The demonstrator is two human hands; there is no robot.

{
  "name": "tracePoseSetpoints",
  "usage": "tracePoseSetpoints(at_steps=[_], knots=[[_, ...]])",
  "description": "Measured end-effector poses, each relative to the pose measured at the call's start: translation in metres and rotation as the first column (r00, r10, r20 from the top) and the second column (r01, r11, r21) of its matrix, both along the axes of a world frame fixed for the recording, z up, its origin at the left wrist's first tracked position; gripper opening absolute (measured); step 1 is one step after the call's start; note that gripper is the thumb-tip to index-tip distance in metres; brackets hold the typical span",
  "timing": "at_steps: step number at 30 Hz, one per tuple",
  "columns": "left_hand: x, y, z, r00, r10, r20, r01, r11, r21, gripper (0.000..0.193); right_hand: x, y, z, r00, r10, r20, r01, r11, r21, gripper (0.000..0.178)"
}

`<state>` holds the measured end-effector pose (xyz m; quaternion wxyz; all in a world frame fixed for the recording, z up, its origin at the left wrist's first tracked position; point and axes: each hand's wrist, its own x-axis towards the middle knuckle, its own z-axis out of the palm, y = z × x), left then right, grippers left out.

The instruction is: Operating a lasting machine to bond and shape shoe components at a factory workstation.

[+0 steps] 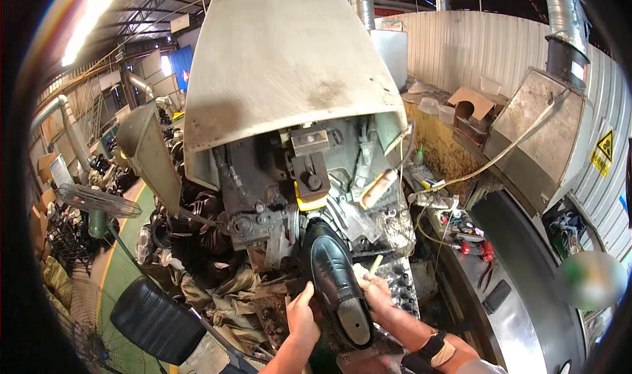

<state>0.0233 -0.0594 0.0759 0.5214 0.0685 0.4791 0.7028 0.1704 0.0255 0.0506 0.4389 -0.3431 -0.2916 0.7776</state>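
A black leather slip-on shoe (327, 255) is between my hands, its toe up against the machine (309, 167) and its heel toward me. A pale shoe last (356, 323) with a small hole fills the opening. My left hand (303, 315) is closed at the shoe's left side, thumb upright and the other fingers partly hidden. On the right side my right hand (375, 296) grips the shoe's edge. Just beyond its fingers a short pale stick (376, 264) pokes up. A yellow part (311, 201) of the machine is right above the toe.
A large cream hood (289, 58) overhangs the machine. On the metal bench (490, 288) to the right lie red-handled pliers (487, 252) and a black phone (497, 296). A black padded seat (158, 321) and a wire fan (99, 199) stand to the left, by piled cloth (230, 308).
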Motion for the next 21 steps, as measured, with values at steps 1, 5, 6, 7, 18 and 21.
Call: tracePoseSetpoints(at_steps=[1, 5, 6, 7, 18, 21], knots=[[-0.004, 0.005, -0.007, 1.000, 0.007, 0.005, -0.006, 1.000, -0.024, 0.027, -0.004, 0.007, -0.008, 1.000, -0.023, -0.017, 0.023, 1.000, 0.011, 0.015], [-0.012, 0.024, -0.010, 0.998, 0.053, 0.030, -0.052, 0.998, -0.043, 0.024, -0.018, 0.023, -0.006, 0.998, -0.003, -0.057, 0.001, 0.999, -0.051, 0.015], [-0.015, 0.029, -0.012, 0.998, 0.053, 0.033, -0.051, 0.998, -0.041, 0.024, -0.021, 0.027, -0.007, 0.997, 0.002, -0.078, -0.008, 0.997, -0.081, 0.016], [-0.019, 0.034, -0.014, 0.997, 0.060, 0.040, -0.058, 0.997, -0.049, 0.023, -0.023, 0.032, -0.014, 0.994, -0.016, -0.106, 0.009, 0.998, -0.067, 0.018], [-0.027, 0.056, -0.023, 0.989, 0.112, 0.095, -0.102, 0.989, -0.105, 0.023, -0.034, 0.054, -0.015, 0.999, -0.024, -0.035, 0.019, 0.993, -0.117, 0.026], [-0.024, 0.059, -0.026, 0.982, 0.160, 0.097, -0.148, 0.982, -0.120, 0.022, -0.035, 0.054, -0.010, 0.999, -0.046, 0.002, 0.046, 0.986, -0.163, 0.026]])
